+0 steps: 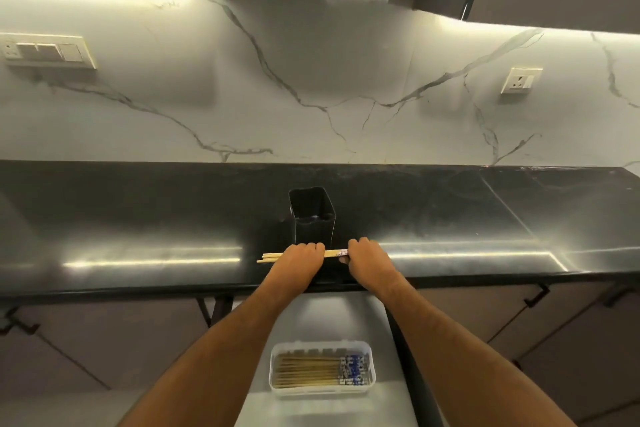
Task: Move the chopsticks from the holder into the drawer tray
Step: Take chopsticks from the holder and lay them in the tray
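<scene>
Both hands are closed around one bundle of chopsticks [334, 253], held level just over the counter [138, 211]: the left hand [300, 257] grips its middle, the right hand [364, 255] its patterned end, and the plain tips stick out toward nine o'clock. The black holder [313, 218] stands just beyond the hands at twelve o'clock and looks empty. At six o'clock, in the open drawer [367, 315], the clear tray [367, 354] already holds a neat row of chopsticks. This bundle seems to be the last batch, so carrying it down to the tray should finish the job. The counter is dark, glossy stone; behind it are a veined marble wall [311, 80], two socket plates and lit cabinet undersides.
</scene>
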